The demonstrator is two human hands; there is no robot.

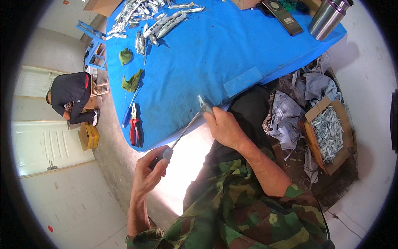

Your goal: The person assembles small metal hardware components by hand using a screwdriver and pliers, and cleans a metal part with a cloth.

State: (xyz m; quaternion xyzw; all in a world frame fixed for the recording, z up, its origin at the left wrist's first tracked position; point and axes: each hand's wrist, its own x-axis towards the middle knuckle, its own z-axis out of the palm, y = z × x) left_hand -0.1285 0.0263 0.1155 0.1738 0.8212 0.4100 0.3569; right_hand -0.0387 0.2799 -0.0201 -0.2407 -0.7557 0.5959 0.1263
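Observation:
My left hand (pixel 150 169) is closed round the handle of a screwdriver (pixel 185 131), whose long thin shaft slants up and to the right. The shaft's tip meets a small silvery metal part (pixel 202 103) pinched in my right hand (pixel 226 128), at the near edge of the blue-covered table (pixel 199 62). My fingers hide much of that part, and its exact kind is unclear. On the table to the left lie red-handled pliers (pixel 134 128) and another screwdriver with a blue handle (pixel 127 118).
Two green cloth scraps (pixel 132 81) lie beyond the pliers. Metal parts (pixel 141 16) are heaped at the far left. A steel flask (pixel 328 20) and a dark flat device (pixel 282 17) stand far right. A carton of metal pieces (pixel 327 133) is at right. Another person (pixel 71 94) sits far left.

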